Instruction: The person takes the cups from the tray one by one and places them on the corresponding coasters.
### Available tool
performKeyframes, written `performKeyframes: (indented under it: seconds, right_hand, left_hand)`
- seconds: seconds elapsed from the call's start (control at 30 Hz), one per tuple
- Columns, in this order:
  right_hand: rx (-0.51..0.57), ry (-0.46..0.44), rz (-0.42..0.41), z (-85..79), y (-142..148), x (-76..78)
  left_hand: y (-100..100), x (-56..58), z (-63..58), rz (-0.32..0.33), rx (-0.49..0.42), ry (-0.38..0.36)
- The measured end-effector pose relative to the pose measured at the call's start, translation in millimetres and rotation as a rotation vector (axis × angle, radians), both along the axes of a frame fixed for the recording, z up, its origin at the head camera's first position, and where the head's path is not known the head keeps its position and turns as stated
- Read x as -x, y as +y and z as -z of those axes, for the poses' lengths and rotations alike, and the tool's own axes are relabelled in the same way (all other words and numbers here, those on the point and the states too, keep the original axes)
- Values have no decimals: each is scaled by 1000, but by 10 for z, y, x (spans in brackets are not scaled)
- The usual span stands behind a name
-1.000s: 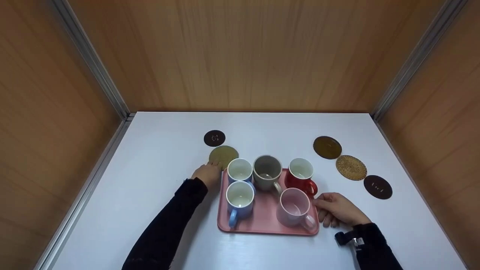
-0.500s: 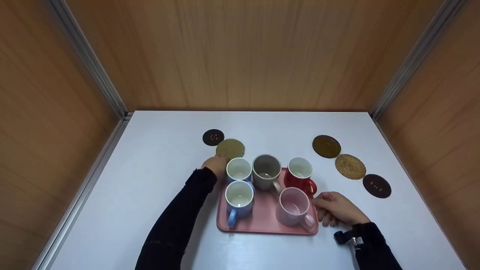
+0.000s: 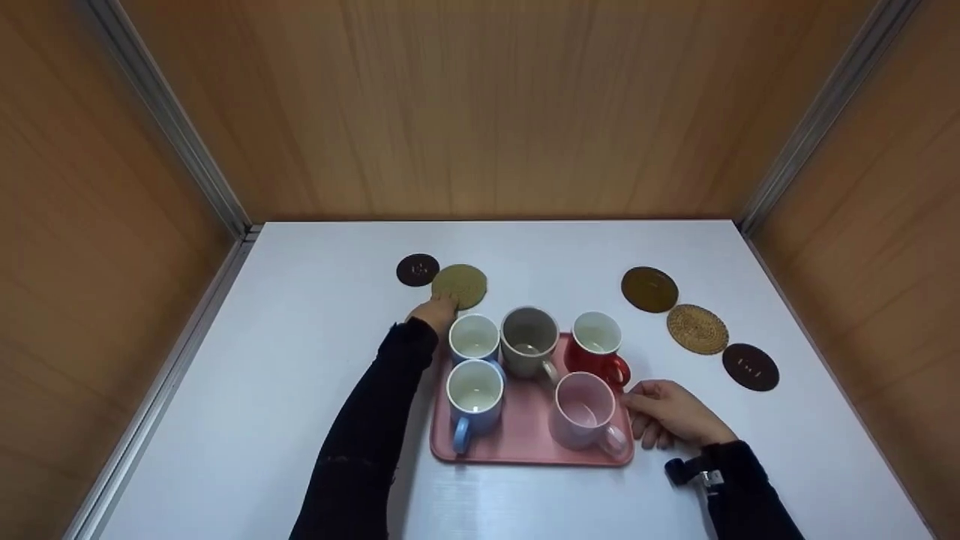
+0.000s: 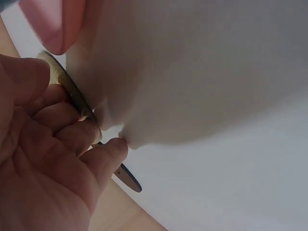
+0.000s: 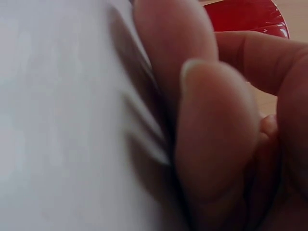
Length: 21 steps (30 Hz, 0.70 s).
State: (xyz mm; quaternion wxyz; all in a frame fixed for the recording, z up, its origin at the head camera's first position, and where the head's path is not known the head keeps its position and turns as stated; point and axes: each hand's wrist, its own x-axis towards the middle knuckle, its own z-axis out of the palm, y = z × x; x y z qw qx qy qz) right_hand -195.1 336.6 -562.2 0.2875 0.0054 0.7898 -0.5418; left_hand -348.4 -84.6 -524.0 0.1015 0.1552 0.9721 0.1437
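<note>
Presently, five mugs are standing upright on the pink tray (image 3: 529, 436): two blue mugs (image 3: 475, 397) at its left side, a grey mug (image 3: 529, 343) at the back middle, a red mug (image 3: 594, 360) and a pink mug (image 3: 583, 412) at its right. The blue and the red ones show whitish insides. The left hand (image 3: 436, 312) has its fingers laid against the olive coaster (image 3: 460, 286), without clenching. This coaster is a flat disc with matt surface, lying behind the tray, just beside a smooth dark coaster (image 3: 418, 270). The right hand (image 3: 679, 416) is with curled fingers at the right rim of the tray; whether it grips this rim, I cannot tell. Farther right, a glossy brown coaster (image 3: 649, 289), a woven straw coaster (image 3: 697, 329) and a dark brown coaster (image 3: 751, 367) make a diagonal row. White tabletop (image 3: 555, 266) spreads between both coaster groups and before the tray's rounded front edge.
</note>
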Motion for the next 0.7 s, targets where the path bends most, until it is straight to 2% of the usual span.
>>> performKeyframes:
  seconds: [0.17,0.33,0.4,0.53,0.6,0.7]
  right_hand:
    - [-12,8,-3,-1,10,7]
    - [-1,1,-3,16,10,0]
    - [5,0,-1,21,10,-1]
    - [15,2,3,21,9,-1]
    - [19,2,3,15,7,-2]
    - [23,5,-2,7,2,-3]
  left_hand:
    - [47,43,-58,-26,16,-29]
    - [34,103,-26,-15,15,-34]
    - [10,190,70,-5,12,-29]
    - [-53,490,466,22,-4,8]
    - [-79,575,587,45,-6,49]
    - [-62,453,379,49,-24,35]
